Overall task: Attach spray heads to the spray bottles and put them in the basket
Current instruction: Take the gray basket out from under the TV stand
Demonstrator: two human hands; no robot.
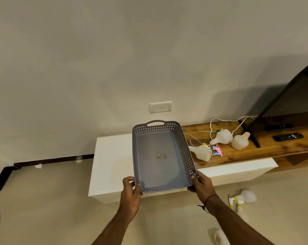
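A grey perforated basket [183, 149] is held over the white cabinet top, tilted, with only a small label on its floor. My left hand [131, 187] grips its near left corner and my right hand [201, 184] grips its near right corner. To the right, three white spray bottles lie on the wooden shelf: one [201, 152] nearest the basket, one [221, 137] behind it, one [240, 141] further right. Pink and blue spray heads [217, 151] lie beside the nearest bottle. Another bottle [247, 196] and a spray head with yellow parts [234, 202] lie on the floor.
A white cabinet [112, 156] stands against the wall, joined to a wooden shelf [273, 147]. On the shelf are a television [294, 96], two remotes [288, 136] and white cables [225, 121]. A wall socket [160, 106] is above the basket.
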